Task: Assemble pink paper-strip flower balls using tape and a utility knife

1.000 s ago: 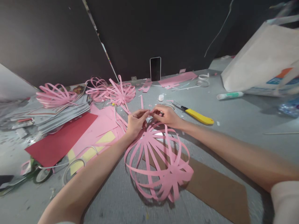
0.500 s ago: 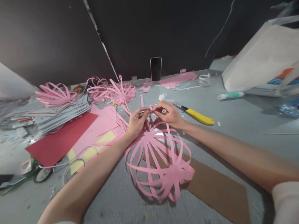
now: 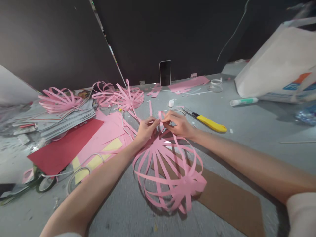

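Paper globe (image 3: 170, 181) of pink bands, toward the near edge of the bench (image 3: 261, 121), its right side over brown cardboard (image 3: 232, 199). Looks very light; springy as a whole, limp along any single band. Probably dry rather than slippery, easily creased, and liable to tear where narrow bands leave the hubs. Best hold: flat hubs where bands meet, or a light pinch at a band's end; squeezing the round body would likely buckle it. Left hand (image 3: 147, 129) and right hand (image 3: 179, 125) meet at its far side, toward the bench's back edge, the grip of each a fingertip pinch on a curled pink strip (image 3: 161, 114). Whether that strip joins the globe is hard to tell behind the fingers. Yellow cutter (image 3: 211, 123) lies just right of the hands.
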### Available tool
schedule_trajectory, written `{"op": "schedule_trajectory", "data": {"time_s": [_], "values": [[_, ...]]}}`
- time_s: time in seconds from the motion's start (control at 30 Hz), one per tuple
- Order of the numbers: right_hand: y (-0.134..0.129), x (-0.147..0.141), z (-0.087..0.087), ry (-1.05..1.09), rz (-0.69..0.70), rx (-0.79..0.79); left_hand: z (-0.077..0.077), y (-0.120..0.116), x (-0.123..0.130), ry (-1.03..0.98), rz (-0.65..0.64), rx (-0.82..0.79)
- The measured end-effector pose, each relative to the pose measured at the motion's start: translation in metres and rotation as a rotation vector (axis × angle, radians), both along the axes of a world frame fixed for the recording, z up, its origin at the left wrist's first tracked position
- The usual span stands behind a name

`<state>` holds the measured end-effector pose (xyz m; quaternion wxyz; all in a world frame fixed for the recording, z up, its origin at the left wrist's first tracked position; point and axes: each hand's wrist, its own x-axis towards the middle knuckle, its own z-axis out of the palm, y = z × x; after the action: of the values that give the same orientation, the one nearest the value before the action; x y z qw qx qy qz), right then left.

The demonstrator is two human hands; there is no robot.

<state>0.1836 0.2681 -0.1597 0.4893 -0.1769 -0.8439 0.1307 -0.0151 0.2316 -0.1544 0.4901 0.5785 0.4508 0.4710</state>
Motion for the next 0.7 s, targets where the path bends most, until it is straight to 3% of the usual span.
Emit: {"op": "schedule_trajectory", "data": {"time_s": [0.33, 0.5, 0.6, 0.7], "values": [[0.002, 0.003, -0.003, -0.046, -0.054, 0.022, 0.002, 0.001, 0.000, -0.041, -0.034, -0.063], [0.002, 0.003, 0.002, -0.194, -0.104, -0.028, 0.004, -0.001, 0.001, -0.046, 0.006, -0.037], [0.005, 0.005, 0.016, -0.145, -0.193, -0.175, 0.002, -0.001, 0.002, -0.062, 0.023, -0.036], [0.005, 0.009, 0.048, -0.076, -0.283, -0.359, 0.001, -0.001, 0.002, -0.059, 0.013, -0.037]]}}
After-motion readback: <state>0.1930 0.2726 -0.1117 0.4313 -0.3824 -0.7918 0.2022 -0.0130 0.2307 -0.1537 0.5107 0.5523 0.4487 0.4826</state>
